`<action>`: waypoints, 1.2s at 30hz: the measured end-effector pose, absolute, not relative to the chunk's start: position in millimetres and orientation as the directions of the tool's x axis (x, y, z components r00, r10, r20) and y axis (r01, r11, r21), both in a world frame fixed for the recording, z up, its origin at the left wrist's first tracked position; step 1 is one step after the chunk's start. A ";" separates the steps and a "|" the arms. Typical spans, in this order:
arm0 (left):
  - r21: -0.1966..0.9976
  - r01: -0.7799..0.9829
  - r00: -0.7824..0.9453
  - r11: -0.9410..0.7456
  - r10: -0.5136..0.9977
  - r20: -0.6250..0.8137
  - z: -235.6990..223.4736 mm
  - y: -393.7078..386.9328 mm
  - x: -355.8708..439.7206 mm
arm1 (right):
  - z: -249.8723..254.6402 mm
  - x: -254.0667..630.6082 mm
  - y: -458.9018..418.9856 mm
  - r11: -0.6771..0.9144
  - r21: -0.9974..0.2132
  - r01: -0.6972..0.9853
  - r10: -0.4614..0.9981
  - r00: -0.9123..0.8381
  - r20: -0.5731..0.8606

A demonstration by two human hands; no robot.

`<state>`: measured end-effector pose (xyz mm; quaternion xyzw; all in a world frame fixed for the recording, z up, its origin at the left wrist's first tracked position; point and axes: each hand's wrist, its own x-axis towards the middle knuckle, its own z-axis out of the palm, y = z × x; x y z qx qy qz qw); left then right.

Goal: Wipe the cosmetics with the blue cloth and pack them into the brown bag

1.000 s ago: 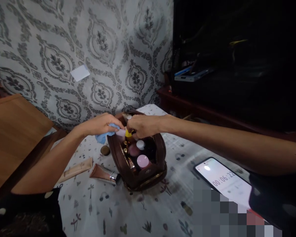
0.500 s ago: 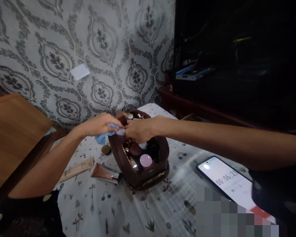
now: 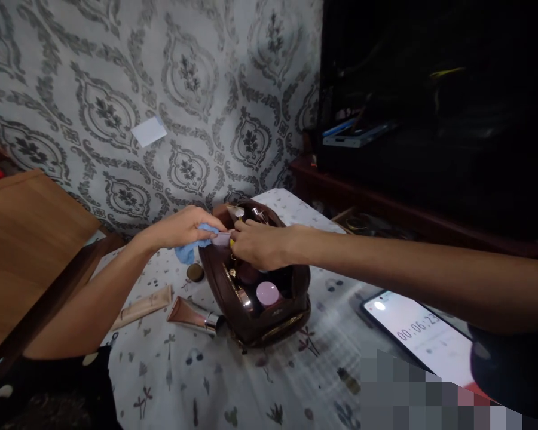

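Note:
A brown cosmetic bag [image 3: 219, 286] stands unzipped on the patterned cloth, with several cosmetics inside, among them a pink round lid [image 3: 268, 293]. My left hand [image 3: 186, 227] is closed on a crumpled blue cloth [image 3: 187, 252] at the bag's left rim. Its fingertips also pinch a pale lilac item [image 3: 221, 239] whose kind I cannot tell. Over the bag opening, my right hand [image 3: 262, 245] has its fingers curled against the far end of that item. Something small and yellow shows by those fingertips; what they grip is mostly hidden.
Left of the bag lie a rose-coloured tube [image 3: 189, 315], a beige tube [image 3: 146, 306] and a small dark round lid [image 3: 195, 273]. A phone showing a timer [image 3: 424, 334] lies beneath my right forearm. A wooden box-like piece [image 3: 31, 239] stands at the left, the wallpapered wall behind.
My right hand has shifted slightly right and down, and a bit of yellow now shows at its fingertips. My left hand keeps its hold on the blue cloth. The view has moved slightly.

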<state>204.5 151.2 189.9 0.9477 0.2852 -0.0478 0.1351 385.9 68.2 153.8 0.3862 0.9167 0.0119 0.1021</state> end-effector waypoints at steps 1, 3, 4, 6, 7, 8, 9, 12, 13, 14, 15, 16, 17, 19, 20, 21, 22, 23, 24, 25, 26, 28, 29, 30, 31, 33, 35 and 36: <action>0.235 0.556 0.831 -0.797 0.531 -0.165 189.8 150.6 204.3 | 152.2 386.1 67.2 0.693 0.096 0.714 0.719 -0.676 -0.162; 0.250 0.557 0.831 -0.792 0.533 -0.160 189.8 149.4 204.0 | 148.6 386.9 66.2 0.680 0.090 0.728 0.733 -0.668 -0.130; 0.258 0.555 0.832 -0.791 0.532 -0.158 189.9 148.8 203.8 | 146.5 387.4 66.2 0.674 0.096 0.732 0.738 -0.664 -0.117; 0.274 0.550 0.835 -0.789 0.528 -0.154 190.1 148.0 203.7 | 142.0 388.3 67.0 0.669 0.122 0.733 0.743 -0.661 -0.101; 0.281 0.550 0.835 -0.786 0.528 -0.156 190.2 147.7 203.8 | 139.8 388.6 67.7 0.669 0.139 0.730 0.743 -0.661 -0.103; 0.286 0.552 0.834 -0.784 0.529 -0.159 190.3 147.5 204.1 | 137.9 388.8 68.6 0.672 0.155 0.725 0.741 -0.662 -0.115; 0.286 0.554 0.832 -0.782 0.530 -0.163 190.6 147.2 204.5 | 136.2 388.9 69.6 0.676 0.166 0.717 0.736 -0.666 -0.121; 0.271 0.556 0.831 -0.785 0.532 -0.163 191.5 146.4 205.8 | 133.4 389.0 71.9 0.689 0.164 0.706 0.724 -0.679 -0.121; 0.267 0.555 0.832 -0.788 0.531 -0.160 191.8 146.1 206.2 | 133.1 388.9 72.3 0.696 0.151 0.702 0.718 -0.685 -0.125; 0.264 0.552 0.834 -0.791 0.529 -0.159 192.1 145.7 206.4 | 132.9 388.8 72.5 0.702 0.137 0.699 0.712 -0.689 -0.131; 0.264 0.549 0.835 -0.793 0.526 -0.159 192.3 145.2 206.5 | 132.9 388.7 72.6 0.705 0.127 0.698 0.710 -0.691 -0.140; 0.267 0.547 0.837 -0.793 0.523 -0.162 192.4 144.6 206.5 | 132.9 388.5 72.6 0.704 0.122 0.700 0.710 -0.688 -0.149; 0.270 0.545 0.839 -0.794 0.518 -0.167 192.4 143.9 206.5 | 132.8 388.3 72.5 0.700 0.120 0.704 0.714 -0.683 -0.153; 0.278 0.539 0.842 -0.795 0.510 -0.176 192.3 142.1 206.4 | 132.9 387.8 72.4 0.687 0.123 0.716 0.726 -0.669 -0.159; 0.282 0.535 0.845 -0.796 0.505 -0.177 192.2 141.2 206.4 | 133.2 387.7 72.4 0.682 0.122 0.721 0.730 -0.663 -0.164; 0.283 0.531 0.847 -0.799 0.501 -0.176 192.2 140.4 206.5 | 133.8 387.6 72.3 0.681 0.118 0.722 0.731 -0.661 -0.171; 0.283 0.526 0.850 -0.802 0.497 -0.173 192.2 139.9 206.7 | 134.9 387.7 72.2 0.682 0.112 0.723 0.729 -0.661 -0.179; 0.282 0.521 0.854 -0.806 0.492 -0.171 192.3 139.6 206.9 | 136.5 388.0 72.0 0.682 0.102 0.724 0.728 -0.660 -0.185; 0.281 0.513 0.858 -0.811 0.484 -0.172 192.5 139.5 207.1 | 138.5 388.5 72.0 0.680 0.088 0.728 0.729 -0.657 -0.192; 0.280 0.505 0.863 -0.816 0.474 -0.175 192.8 139.8 207.2 | 141.1 389.1 71.9 0.677 0.069 0.733 0.729 -0.656 -0.195; 0.280 0.497 0.867 -0.821 0.464 -0.181 193.1 140.2 207.3 | 143.9 389.8 72.0 0.674 0.045 0.737 0.730 -0.655 -0.197; 0.281 0.482 0.875 -0.830 0.442 -0.196 193.5 141.2 207.3 | 149.9 391.4 72.6 0.651 -0.020 0.759 0.741 -0.641 -0.200; 0.282 0.474 0.879 -0.834 0.432 -0.199 193.6 141.7 207.2 | 152.6 392.1 73.1 0.629 -0.056 0.775 0.753 -0.625 -0.206; 0.281 0.467 0.883 -0.838 0.425 -0.200 193.6 142.0 207.1 | 154.8 392.8 73.9 0.603 -0.087 0.793 0.767 -0.606 -0.211; 0.280 0.461 0.886 -0.842 0.418 -0.201 193.6 142.3 206.9 | 156.4 393.4 74.7 0.577 -0.109 0.809 0.781 -0.586 -0.216; 0.275 0.453 0.890 -0.848 0.412 -0.197 193.2 142.4 206.6 | 157.5 394.1 76.8 0.541 -0.132 0.831 0.805 -0.557 -0.207; 0.265 0.445 0.894 -0.855 0.406 -0.191 192.6 142.4 206.3 | 156.2 394.1 78.8 0.545 -0.146 0.826 0.805 -0.564 -0.187; 0.258 0.440 0.896 -0.860 0.402 -0.187 192.1 142.4 206.1 | 154.9 393.9 79.5 0.549 -0.158 0.821 0.800 -0.571 -0.184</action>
